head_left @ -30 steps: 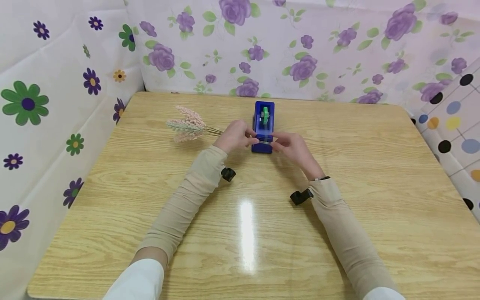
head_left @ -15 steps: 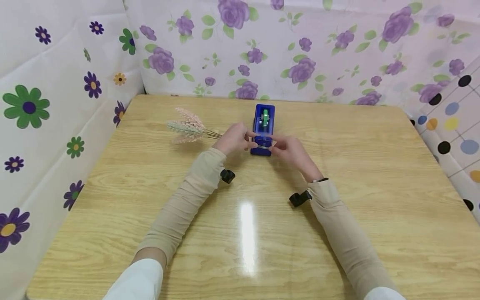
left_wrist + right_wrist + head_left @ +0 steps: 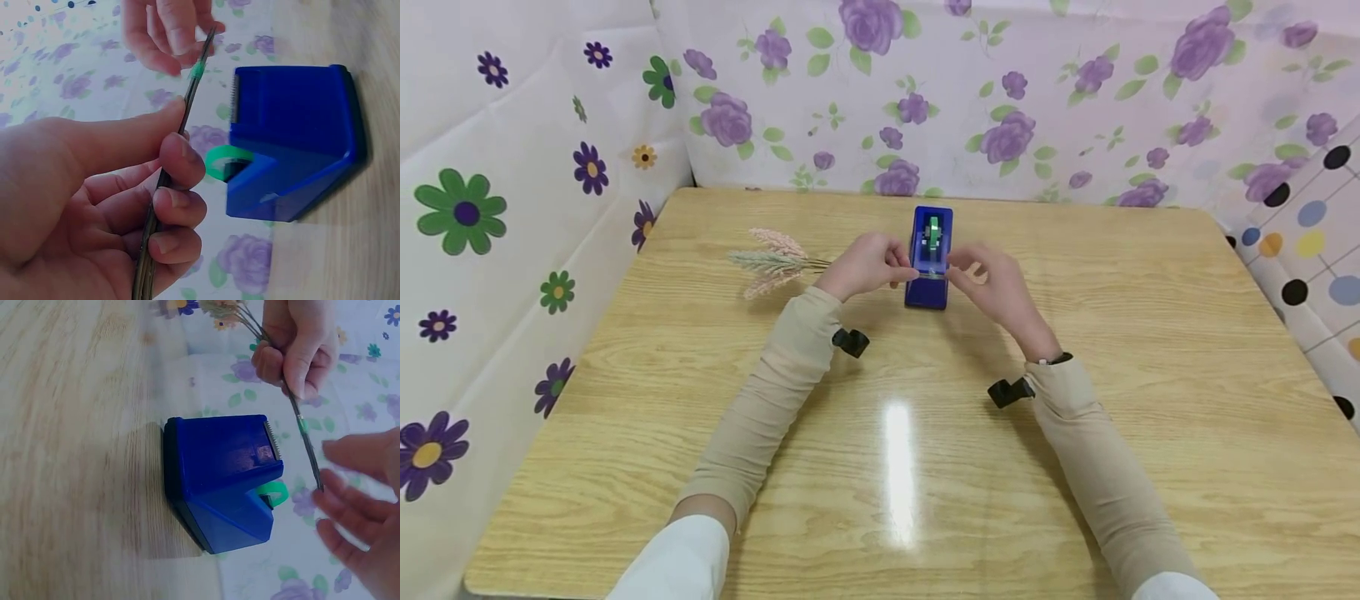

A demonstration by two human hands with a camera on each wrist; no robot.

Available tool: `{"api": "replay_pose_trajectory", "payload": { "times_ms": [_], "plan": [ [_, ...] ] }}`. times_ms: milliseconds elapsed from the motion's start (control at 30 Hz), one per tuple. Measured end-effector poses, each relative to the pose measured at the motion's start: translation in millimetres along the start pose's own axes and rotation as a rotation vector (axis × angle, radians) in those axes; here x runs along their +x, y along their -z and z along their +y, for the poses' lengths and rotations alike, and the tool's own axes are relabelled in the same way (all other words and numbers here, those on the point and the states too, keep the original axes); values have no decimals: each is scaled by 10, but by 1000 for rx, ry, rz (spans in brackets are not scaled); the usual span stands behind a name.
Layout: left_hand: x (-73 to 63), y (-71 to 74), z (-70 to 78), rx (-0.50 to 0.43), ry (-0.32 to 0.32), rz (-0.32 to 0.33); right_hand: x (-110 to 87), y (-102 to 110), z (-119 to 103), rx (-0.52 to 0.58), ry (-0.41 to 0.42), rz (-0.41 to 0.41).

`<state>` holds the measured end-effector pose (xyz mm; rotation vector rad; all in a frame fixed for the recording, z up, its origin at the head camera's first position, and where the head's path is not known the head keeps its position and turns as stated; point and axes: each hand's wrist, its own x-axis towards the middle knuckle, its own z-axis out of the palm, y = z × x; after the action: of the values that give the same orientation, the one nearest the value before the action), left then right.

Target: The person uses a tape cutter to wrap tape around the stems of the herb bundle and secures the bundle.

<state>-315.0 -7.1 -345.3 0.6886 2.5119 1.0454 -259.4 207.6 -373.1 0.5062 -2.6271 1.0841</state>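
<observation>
My left hand [image 3: 868, 265] grips the stems of a bunch of artificial flowers [image 3: 775, 260], pink and pale green. In the left wrist view, its fingers curl round the thin dark stems [image 3: 189, 103], and a green band [image 3: 197, 69] circles them near their tip. My right hand [image 3: 1000, 287] is by the free stem end; the right wrist view has its thumb and fingers apart, the stem tip near or touching a finger. Beneath the stems stands a blue tape dispenser [image 3: 225, 453] with a green tape roll [image 3: 272, 494] and a serrated cutter [image 3: 273, 440].
The wooden table [image 3: 925, 467] carries the dispenser near its back edge. A flowered curtain [image 3: 820, 108] hangs behind, and patterned sheets line both sides. Black wrist camera mounts [image 3: 851, 342] sit on both forearms.
Both hands pinched the stems low over the dispenser's front earlier. They have now lifted slightly away from it with the stems, and the right fingers have spread from the stem end.
</observation>
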Motion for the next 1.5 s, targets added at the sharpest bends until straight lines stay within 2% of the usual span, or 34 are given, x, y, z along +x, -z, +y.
{"api": "replay_pose_trajectory", "payload": {
  "times_ms": [167,233,333,433,633,733,900,1100,1200,1300,1400,1500],
  "plan": [
    [-35,30,58,16,-18,4,-15,-40,-43,-27,238,74],
    [-47,41,81,25,-25,2,-14,-56,-52,-54,279,90],
    [-69,66,123,37,-34,-1,-9,-64,-67,-78,287,97],
    [-100,99,164,57,-50,9,-7,-61,-97,-60,255,62],
    [-122,141,199,108,-101,18,14,-82,-174,-7,44,-133],
    [-120,150,193,126,-141,9,24,-107,-194,-5,-23,-218],
    [-112,154,137,141,-186,-2,13,-120,-195,65,-60,-312],
    [-109,162,83,149,-176,63,0,-130,-187,183,-92,-385],
    [-102,170,51,153,-184,103,-16,-185,-214,213,-106,-362],
    [-90,182,10,143,-175,139,-48,-276,-260,272,-128,-268],
    [-70,182,-42,110,-114,181,-85,-393,-303,331,-159,-146],
    [-53,185,-80,105,-25,269,-82,-501,-354,357,-173,-30]
  ]
}}
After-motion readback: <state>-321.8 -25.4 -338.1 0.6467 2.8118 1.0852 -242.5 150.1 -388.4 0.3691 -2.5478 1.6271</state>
